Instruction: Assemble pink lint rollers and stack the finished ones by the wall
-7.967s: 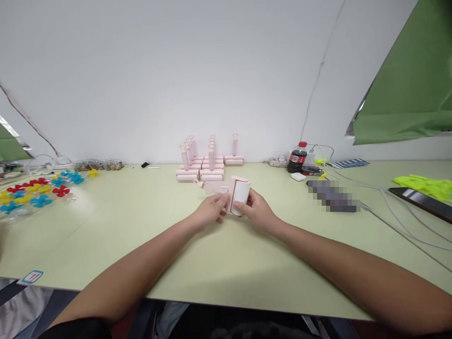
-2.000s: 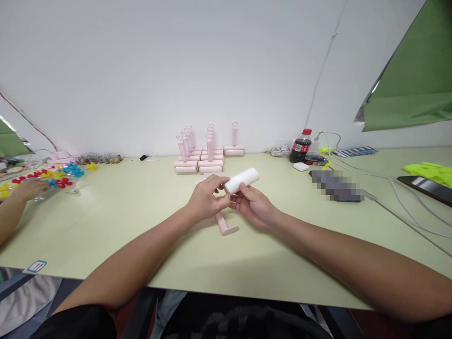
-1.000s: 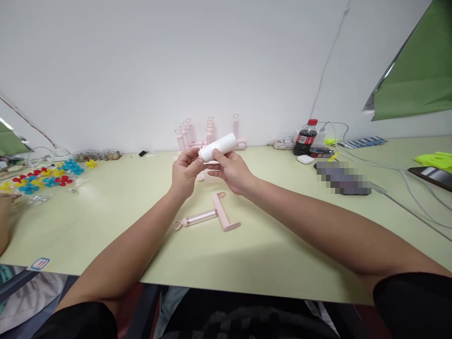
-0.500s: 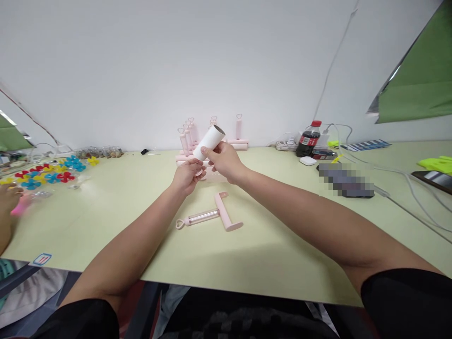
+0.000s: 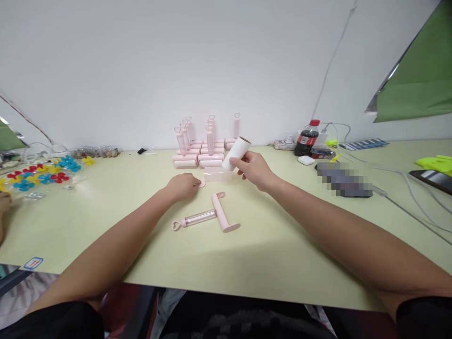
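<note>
My right hand (image 5: 256, 168) grips a white lint-roller paper roll (image 5: 236, 153), tilted, its hollow cardboard core showing at the top end. Down at the tabletop, my left hand (image 5: 183, 186) pinches a small pale-pink round cap (image 5: 202, 183) by its edge. In front of the hands lies a pink lint-roller frame (image 5: 220, 214), bare of paper. Its clear handle (image 5: 200, 218) ends in a pink heart-shaped loop. Between the hands, a clear plastic cover (image 5: 217, 174) rests on the table.
Several pink lint rollers (image 5: 186, 158) stand handle-up along the wall. A cola bottle (image 5: 308, 138), a white case (image 5: 306, 160), a blurred-out dark item (image 5: 342, 180) and cables are on the right. Colourful plastic flower pieces (image 5: 45, 174) lie left, near another person's hand (image 5: 4, 202).
My hands have moved apart. The right carried the paper roll rightward and away from the left, which brought the pink cap down to the table.
</note>
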`<state>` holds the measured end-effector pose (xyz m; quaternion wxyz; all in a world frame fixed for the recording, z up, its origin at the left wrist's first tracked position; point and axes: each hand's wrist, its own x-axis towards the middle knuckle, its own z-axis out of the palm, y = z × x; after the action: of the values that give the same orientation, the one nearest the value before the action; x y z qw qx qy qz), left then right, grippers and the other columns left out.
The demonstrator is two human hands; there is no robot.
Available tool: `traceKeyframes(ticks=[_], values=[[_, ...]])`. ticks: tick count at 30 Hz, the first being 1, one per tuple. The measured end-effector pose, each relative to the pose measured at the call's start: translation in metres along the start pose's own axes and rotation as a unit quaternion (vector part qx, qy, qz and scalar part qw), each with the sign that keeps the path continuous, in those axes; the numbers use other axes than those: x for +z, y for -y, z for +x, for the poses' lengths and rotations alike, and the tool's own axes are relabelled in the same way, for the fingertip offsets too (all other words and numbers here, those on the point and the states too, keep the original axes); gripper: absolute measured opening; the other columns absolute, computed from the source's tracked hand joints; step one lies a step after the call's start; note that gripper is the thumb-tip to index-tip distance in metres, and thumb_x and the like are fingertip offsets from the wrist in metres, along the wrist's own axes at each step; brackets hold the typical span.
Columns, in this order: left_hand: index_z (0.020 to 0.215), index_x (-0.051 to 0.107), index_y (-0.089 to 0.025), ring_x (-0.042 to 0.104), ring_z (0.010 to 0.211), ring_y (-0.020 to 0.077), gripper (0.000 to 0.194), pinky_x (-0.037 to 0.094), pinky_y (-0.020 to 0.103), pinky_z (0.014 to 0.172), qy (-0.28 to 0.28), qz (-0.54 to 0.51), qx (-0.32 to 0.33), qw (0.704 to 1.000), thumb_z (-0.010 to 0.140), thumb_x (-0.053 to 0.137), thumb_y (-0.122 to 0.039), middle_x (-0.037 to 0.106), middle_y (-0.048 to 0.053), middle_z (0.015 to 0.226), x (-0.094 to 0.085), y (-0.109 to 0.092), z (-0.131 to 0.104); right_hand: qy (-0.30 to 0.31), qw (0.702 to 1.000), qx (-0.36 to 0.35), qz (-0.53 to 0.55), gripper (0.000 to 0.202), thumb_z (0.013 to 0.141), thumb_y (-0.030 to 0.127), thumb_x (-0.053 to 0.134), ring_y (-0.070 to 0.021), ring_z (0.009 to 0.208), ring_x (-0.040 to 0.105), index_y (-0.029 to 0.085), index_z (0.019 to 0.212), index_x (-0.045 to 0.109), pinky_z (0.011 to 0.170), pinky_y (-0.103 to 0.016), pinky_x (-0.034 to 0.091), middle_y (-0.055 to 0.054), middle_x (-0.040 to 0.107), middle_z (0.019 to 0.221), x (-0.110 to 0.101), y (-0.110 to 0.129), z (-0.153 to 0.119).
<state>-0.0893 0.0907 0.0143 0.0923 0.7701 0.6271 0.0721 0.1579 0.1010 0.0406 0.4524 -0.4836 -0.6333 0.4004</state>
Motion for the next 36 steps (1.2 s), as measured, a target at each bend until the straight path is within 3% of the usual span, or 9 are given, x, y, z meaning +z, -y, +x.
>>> traceKeyframes(ticks=[4,10,15,20,24,29,33,36], values=[[0.1,0.07,-0.029,0.063,0.079,0.0241,0.032,0.041,0.03,0.062,0.047,0.104,0.102,0.988,0.087,0.04,-0.03,0.065,0.007,0.086,0.001,-0.026,-0.021,-0.011,0.997,-0.018,-0.069,0.028,0.079,0.036,0.068,-0.0138,0.066,0.057,0.014,0.096,0.066,0.057,-0.026,0.043,-0.007,0.068,0.089,-0.004,-0.014,0.003],[0.099,0.066,-0.027,0.059,0.067,0.0206,0.028,0.038,0.031,0.057,0.056,0.127,0.168,0.976,0.091,0.039,-0.032,0.06,0.006,0.085,0.007,-0.054,-0.002,-0.035,0.982,-0.084,-0.164,0.029,0.077,0.041,0.068,-0.0162,0.072,0.057,0.015,0.09,0.067,0.066,-0.028,0.041,-0.004,0.067,0.085,-0.003,-0.022,0.005],[0.103,0.062,-0.023,0.06,0.084,0.0244,0.03,0.044,0.033,0.064,-0.014,0.089,0.215,0.972,0.094,0.036,-0.035,0.059,0.007,0.09,0.017,-0.045,0.001,-0.034,0.981,-0.065,-0.182,0.029,0.076,0.042,0.067,-0.0156,0.069,0.055,0.016,0.087,0.064,0.062,-0.027,0.038,-0.002,0.064,0.08,-0.003,-0.028,0.003],[0.128,0.052,-0.019,0.055,0.108,0.0242,0.04,0.048,0.036,0.088,-0.064,-0.003,0.268,0.961,0.09,0.046,-0.028,0.056,0.011,0.118,0.024,-0.024,-0.011,0.006,0.984,-0.057,-0.171,0.031,0.074,0.046,0.067,-0.0133,0.061,0.049,0.017,0.084,0.062,0.056,-0.026,0.034,0.003,0.056,0.068,0.008,-0.03,-0.003],[0.131,0.05,-0.017,0.055,0.111,0.0248,0.053,0.048,0.037,0.094,-0.052,-0.036,0.254,0.965,0.083,0.058,-0.037,0.053,0.012,0.123,0.016,-0.01,-0.022,0.03,0.984,-0.061,-0.165,0.031,0.073,0.048,0.066,-0.0127,0.059,0.047,0.019,0.084,0.061,0.055,-0.026,0.033,0.003,0.054,0.068,0.014,-0.028,-0.007],[0.109,0.064,-0.021,0.063,0.086,0.0203,0.031,0.05,0.032,0.076,-0.008,-0.031,0.202,0.979,0.084,0.053,-0.034,0.062,0.006,0.102,0.012,-0.004,-0.027,0.03,0.985,-0.057,-0.16,0.032,0.073,0.049,0.066,-0.0125,0.058,0.045,0.019,0.082,0.059,0.054,-0.026,0.03,0.004,0.053,0.066,0.017,-0.028,-0.006],[0.109,0.066,-0.022,0.064,0.078,0.02,0.033,0.048,0.031,0.069,-0.035,-0.031,0.169,0.985,0.087,0.049,-0.039,0.068,0.005,0.095,0.017,-0.008,-0.016,0.037,0.986,-0.059,-0.151,0.032,0.074,0.048,0.066,-0.013,0.06,0.047,0.018,0.083,0.06,0.055,-0.026,0.032,0.004,0.054,0.067,0.019,-0.028,-0.008],[0.107,0.067,-0.021,0.064,0.077,0.0194,0.032,0.047,0.032,0.07,-0.063,-0.06,0.155,0.984,0.087,0.048,-0.038,0.07,0.004,0.097,0.011,-0.013,-0.006,0.044,0.986,-0.064,-0.147,0.03,0.074,0.046,0.066,-0.0137,0.062,0.05,0.018,0.085,0.061,0.056,-0.026,0.035,0.003,0.056,0.07,0.019,-0.026,-0.012]])
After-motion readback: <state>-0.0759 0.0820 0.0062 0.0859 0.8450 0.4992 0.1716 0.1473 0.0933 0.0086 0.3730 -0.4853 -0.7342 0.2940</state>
